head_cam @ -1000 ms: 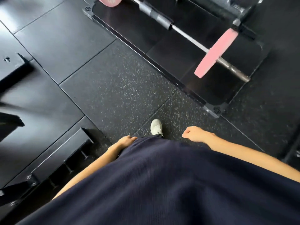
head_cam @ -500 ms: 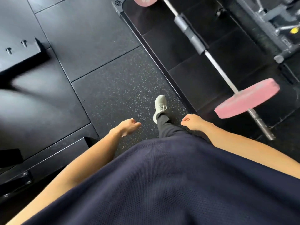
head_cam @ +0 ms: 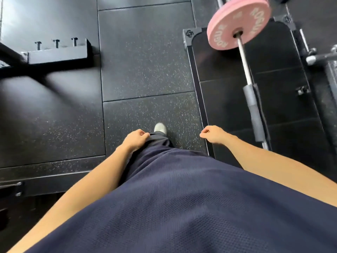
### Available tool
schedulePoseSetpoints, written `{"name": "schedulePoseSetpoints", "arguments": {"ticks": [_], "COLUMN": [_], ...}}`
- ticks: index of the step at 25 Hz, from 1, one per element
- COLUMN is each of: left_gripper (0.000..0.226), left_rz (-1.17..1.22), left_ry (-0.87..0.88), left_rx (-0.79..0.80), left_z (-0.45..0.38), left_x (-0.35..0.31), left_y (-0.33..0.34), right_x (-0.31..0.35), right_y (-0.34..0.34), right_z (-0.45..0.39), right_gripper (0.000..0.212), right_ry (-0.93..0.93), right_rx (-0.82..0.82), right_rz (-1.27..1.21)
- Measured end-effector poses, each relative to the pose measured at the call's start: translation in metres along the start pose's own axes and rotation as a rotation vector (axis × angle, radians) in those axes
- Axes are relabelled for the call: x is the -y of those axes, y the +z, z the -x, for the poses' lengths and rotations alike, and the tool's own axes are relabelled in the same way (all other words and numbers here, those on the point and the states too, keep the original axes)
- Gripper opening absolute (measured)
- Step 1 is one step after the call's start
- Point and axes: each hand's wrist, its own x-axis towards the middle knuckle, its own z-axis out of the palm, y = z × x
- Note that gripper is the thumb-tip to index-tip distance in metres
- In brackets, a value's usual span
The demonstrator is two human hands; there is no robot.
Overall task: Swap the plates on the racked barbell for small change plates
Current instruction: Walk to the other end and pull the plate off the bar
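A pink round plate (head_cam: 237, 22) sits on the far end of a steel barbell (head_cam: 245, 61) at the upper right, above a black platform (head_cam: 228, 99). A grey pad (head_cam: 254, 114) wraps the bar nearer to me. The bar's near end is hidden behind my right arm. My left hand (head_cam: 135, 139) hangs by my thigh, fingers loosely curled, holding nothing. My right hand (head_cam: 212, 134) hangs level with it, also loosely curled and empty, well below the plate and left of the bar.
Speckled black rubber floor tiles (head_cam: 145, 61) lie ahead. A black rack foot with three upright pegs (head_cam: 56, 50) stands at the upper left. Grey machine parts (head_cam: 321, 57) sit at the right edge. My light shoe (head_cam: 160, 127) steps forward.
My view has swung round: the barbell and pink plate moved from lying across the top to running along the right side. Both hands stayed loosely curled and empty.
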Motion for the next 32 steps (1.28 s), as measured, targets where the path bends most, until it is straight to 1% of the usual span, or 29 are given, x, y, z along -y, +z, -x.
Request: {"name": "schedulePoseSetpoints", "arguments": {"ticks": [3,5,9,12,15,17,20,21,22,24,26,27,29,30,32], "left_gripper": [0.043,0.043,0.039,0.042,0.042,0.038,0.031,0.028,0.029,0.039,0.044,0.044,0.040,0.039,0.039], "left_rz": [0.036,0.027,-0.067,-0.069,-0.035,-0.032,-0.128,-0.152,-0.148,-0.111,-0.053,0.008,0.122,0.163,0.163], "left_ry": [-0.042,-0.024,0.002,-0.010,0.016,-0.001,-0.024,-0.034,-0.057,-0.082,-0.060,-0.065,-0.086,-0.111,-0.141], "left_rx": [0.106,0.148,0.128,0.086,0.063,0.109,0.257,0.265,0.259,0.218,0.082,-0.002,-0.097,-0.104,-0.042], "left_z": [-0.062,-0.119,-0.206,-0.268,-0.320,-0.353,-0.412,-0.431,-0.450,-0.480,-0.510,-0.527,-0.554,-0.570,-0.603], "left_x": [-0.023,-0.040,-0.075,-0.105,-0.132,-0.145,-0.170,-0.181,-0.192,-0.213,-0.235,-0.245,-0.262,-0.268,-0.276], "left_y": [-0.040,-0.087,-0.212,-0.315,-0.376,-0.402,-0.445,-0.465,-0.488,-0.537,-0.591,-0.617,-0.657,-0.672,-0.698], "right_x": [0.045,0.075,0.138,0.211,0.268,0.295,0.337,0.352,0.368,0.405,0.445,0.466,0.508,0.526,0.561], "right_y": [-0.064,-0.103,-0.184,-0.265,-0.321,-0.353,-0.410,-0.433,-0.460,-0.512,-0.564,-0.590,-0.630,-0.646,-0.676], "right_z": [-0.066,-0.111,-0.178,-0.226,-0.273,-0.311,-0.380,-0.404,-0.426,-0.461,-0.492,-0.508,-0.535,-0.551,-0.585], "right_gripper": [0.024,0.024,0.021,0.022,0.019,0.015,0.017,0.018,0.021,0.025,0.029,0.030,0.028,0.026,0.025], "right_ry": [-0.009,0.006,0.046,0.027,0.004,0.001,-0.004,-0.005,-0.008,-0.008,-0.033,-0.053,-0.085,-0.093,-0.092], "right_rx": [0.040,0.046,0.021,-0.096,-0.082,-0.060,-0.004,0.000,0.002,0.029,0.046,0.041,0.047,0.048,0.065], "right_rz": [0.047,0.080,0.077,-0.015,-0.042,-0.017,0.028,0.042,0.062,0.107,0.157,0.186,0.229,0.230,0.227]}}
